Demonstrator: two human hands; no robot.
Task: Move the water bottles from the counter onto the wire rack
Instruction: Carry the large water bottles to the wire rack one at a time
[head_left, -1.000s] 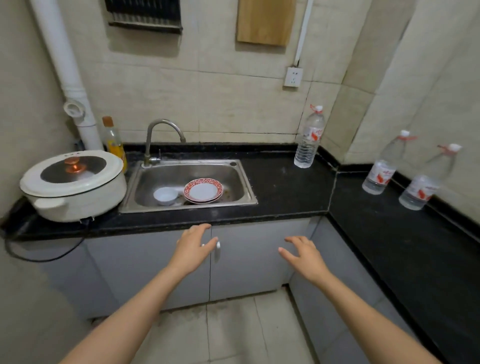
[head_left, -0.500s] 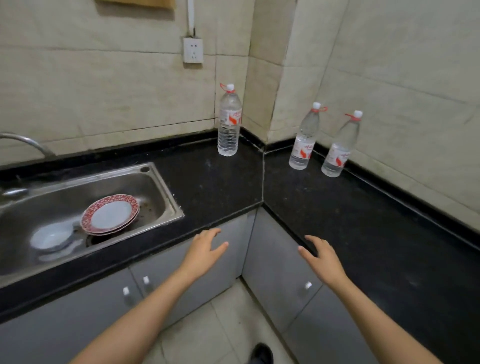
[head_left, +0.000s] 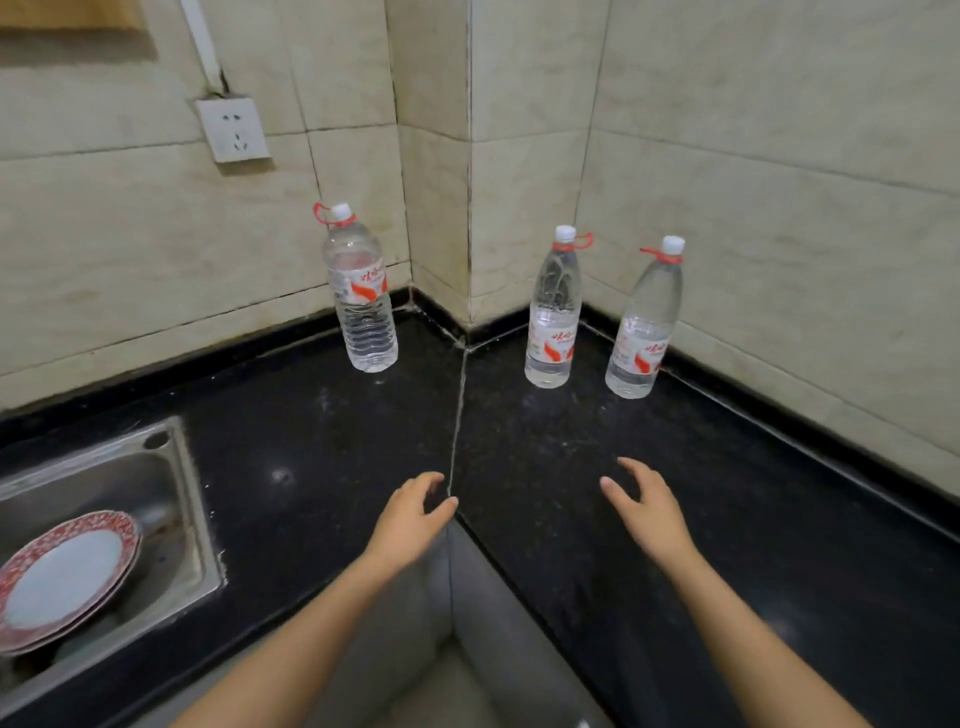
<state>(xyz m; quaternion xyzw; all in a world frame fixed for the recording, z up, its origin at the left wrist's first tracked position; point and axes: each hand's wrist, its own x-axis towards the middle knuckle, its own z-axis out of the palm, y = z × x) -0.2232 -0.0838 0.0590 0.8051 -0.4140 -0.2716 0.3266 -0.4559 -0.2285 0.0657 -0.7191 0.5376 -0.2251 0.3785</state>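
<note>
Head view: L hand and R hand hover over the front of the counter. Both are empty, fingers loosely curved and a bit spread, thumbs out, touching nothing.

3 bottles stand upright at the back by the wall, well beyond the fingertips:
- Left bottle is ahead and slightly left of the L fingers.
- Mid bottle is ahead of the gap betw. the hands, nearer the R fingers.
- Right bottle is straight ahead of the R fingers, near mid, not touching it.

Rack not in view. Sink w/ plate sits left of the L fingers.

Step, as I judge it: reach-in for the first grab, nothing shifted yet. To do it well:
- Wrap the body around label height, thumb opposite the fingers.
- Grip firm but not hard, since thin plastic prob. dents.
- Mid and right stand close, so come in from the front, else knuckles may tip the neighbour.
- One bottle per hand looks doable.
- The red neck loops could take a hooked finger instead.

Labels: white band w/ red swoosh and red script, too blurred to read. White caps.
</note>
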